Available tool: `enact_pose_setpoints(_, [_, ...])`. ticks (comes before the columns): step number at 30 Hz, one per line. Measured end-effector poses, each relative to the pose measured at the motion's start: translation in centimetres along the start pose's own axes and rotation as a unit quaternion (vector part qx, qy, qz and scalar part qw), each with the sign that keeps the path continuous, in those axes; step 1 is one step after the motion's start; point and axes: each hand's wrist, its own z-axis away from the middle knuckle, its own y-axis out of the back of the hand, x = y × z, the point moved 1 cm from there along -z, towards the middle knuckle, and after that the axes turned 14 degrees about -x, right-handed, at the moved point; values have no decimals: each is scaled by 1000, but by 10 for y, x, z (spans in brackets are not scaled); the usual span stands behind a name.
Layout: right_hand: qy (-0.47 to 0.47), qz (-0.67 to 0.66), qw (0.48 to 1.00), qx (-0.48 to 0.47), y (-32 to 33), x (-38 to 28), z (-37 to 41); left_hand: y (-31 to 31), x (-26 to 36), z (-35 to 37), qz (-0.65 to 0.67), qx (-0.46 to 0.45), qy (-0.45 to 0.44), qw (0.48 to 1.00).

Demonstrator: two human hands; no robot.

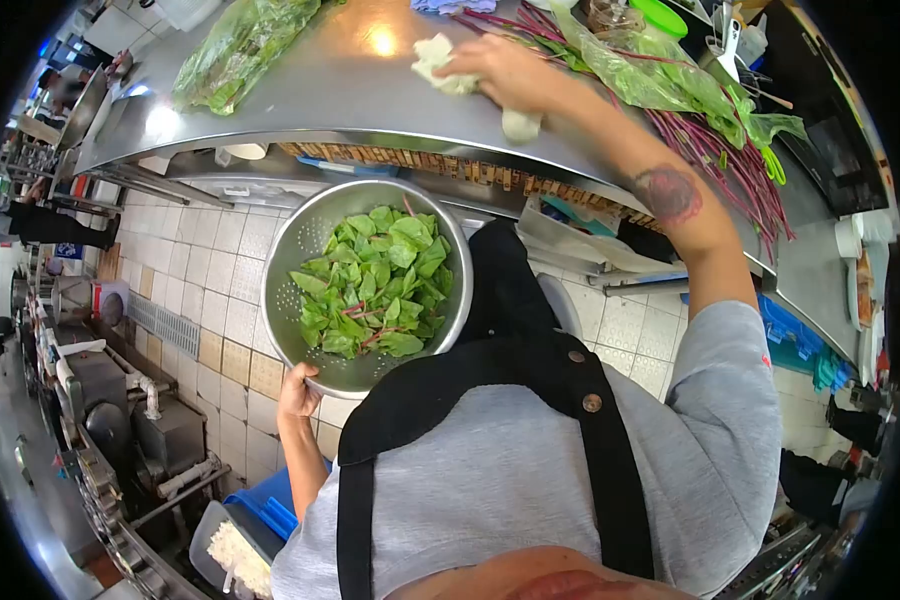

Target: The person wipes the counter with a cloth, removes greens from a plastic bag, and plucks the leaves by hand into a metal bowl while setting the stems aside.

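Note:
My left hand (298, 391) grips the rim of a perforated metal colander (282, 300), held tilted near my waist. Green leaves with some reddish stems (375, 280) fill its bottom. My right hand (505, 72) is closed over a crumpled whitish cloth (445, 65), pressed to the steel counter (340, 85). Part of the cloth hangs out below the palm. Just right of that hand lie long purple-red stems (720, 170), partly under a clear plastic bag (660, 80).
Another plastic bag with greens (245, 55) lies on the counter's left part. A green lid (660, 17) sits at the back right. Beside me on the left stands a tub of white food (235, 555). Another person (50, 220) stands at far left on the tiled floor.

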Motion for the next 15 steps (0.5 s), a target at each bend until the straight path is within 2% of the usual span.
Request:
enact_pose_setpoints(3, [38,-54,998,-16,9,-38,30,6,-12,-24,22,7,39,999])
enact_pose_setpoints(6, [33,-150,987,-41,31,-76,57,3,-17,-58,11,-8,71,997])
enact_pose_setpoints(9, [38,-322,942,-81,76,-109,90,-17,-21,-85,-24,-16,70,997])
enact_pose_setpoints(11, [-27,-344,938,-35,103,-107,135,-40,-35,-111,-66,-13,37,997])
enact_pose_setpoints(12, [-55,-353,934,-15,118,-110,161,-46,-41,-120,-32,-41,39,998])
enact_pose_setpoints(15, [-221,-284,923,138,158,-126,248,-34,-66,-139,-42,17,58,997])
